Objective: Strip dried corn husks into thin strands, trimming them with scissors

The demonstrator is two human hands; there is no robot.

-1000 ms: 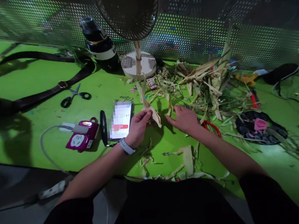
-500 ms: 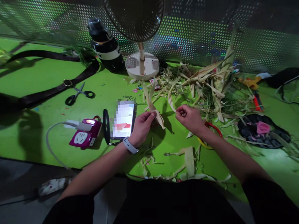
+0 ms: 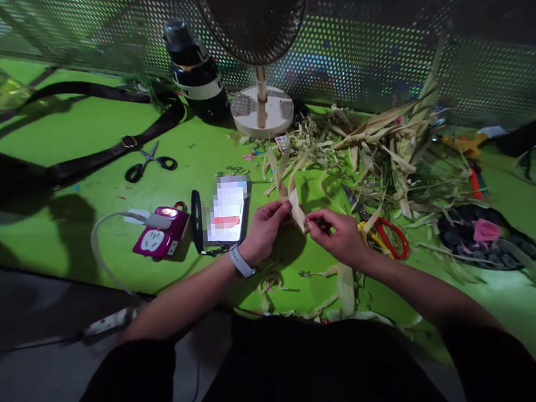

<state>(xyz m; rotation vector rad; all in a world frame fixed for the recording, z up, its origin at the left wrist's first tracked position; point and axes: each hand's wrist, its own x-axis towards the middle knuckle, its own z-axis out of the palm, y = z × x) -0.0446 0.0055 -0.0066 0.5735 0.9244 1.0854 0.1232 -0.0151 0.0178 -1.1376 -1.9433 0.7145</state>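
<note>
Over the green table, my left hand [image 3: 266, 230] is closed in a pinch on pale, dry corn husk strips [image 3: 296, 206], whose ends stick up past the fingertips. My right hand [image 3: 340, 235] is closed too, its thumb and fingers pinching the lower tip of a husk strip close to my left fingertips. Just beyond my right wrist lies a tool with red and yellow loop handles [image 3: 393, 239], partly hidden by the hand. A lit phone [image 3: 228, 213] stands beside my left hand.
Heaped husks [image 3: 383, 138] lie at the back right, near a black tray [image 3: 455, 246] holding a pink piece. A fan [image 3: 262, 112] and dark bottle [image 3: 203, 95] stand behind. Black scissors [image 3: 149, 163], a purple power adapter [image 3: 160, 233] and a bag strap [image 3: 95, 161] are leftward.
My right hand has moved left, bringing its husk strip against the husk in my left hand. The red and yellow handles show more now. The whole view has shifted slightly.
</note>
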